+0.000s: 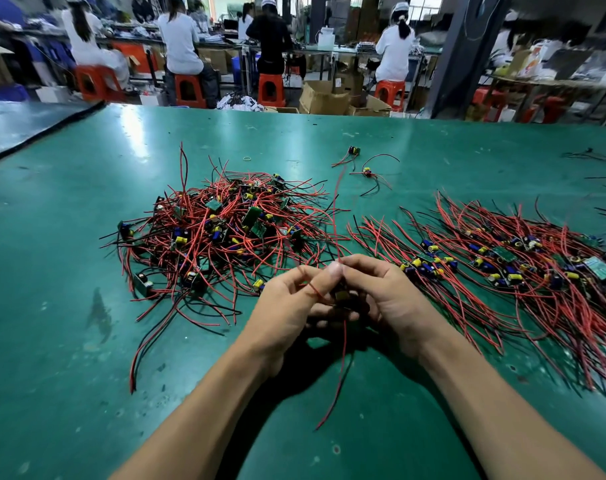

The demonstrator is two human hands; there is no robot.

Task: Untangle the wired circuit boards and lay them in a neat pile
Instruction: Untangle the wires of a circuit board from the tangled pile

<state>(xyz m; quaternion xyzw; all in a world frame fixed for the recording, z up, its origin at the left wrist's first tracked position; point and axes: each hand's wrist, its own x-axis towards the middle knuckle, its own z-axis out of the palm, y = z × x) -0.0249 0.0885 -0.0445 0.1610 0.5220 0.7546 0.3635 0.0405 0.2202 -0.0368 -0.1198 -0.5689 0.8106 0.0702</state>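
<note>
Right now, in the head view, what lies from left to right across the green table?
tangled heap of wired boards → left hand → held board → right hand → laid-out pile of wired boards

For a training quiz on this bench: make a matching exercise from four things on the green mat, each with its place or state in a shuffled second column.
Things:
1. tangled heap
2. combed pile
3. rubber band
4. held board

Places or states:
A. pinched between left hand and right hand
B. right side, wires roughly parallel
C. left of centre, wires crossing every way
D. alone on the green mat beyond the heap

Pairs: 1-C, 2-B, 3-D, 4-A.
</note>
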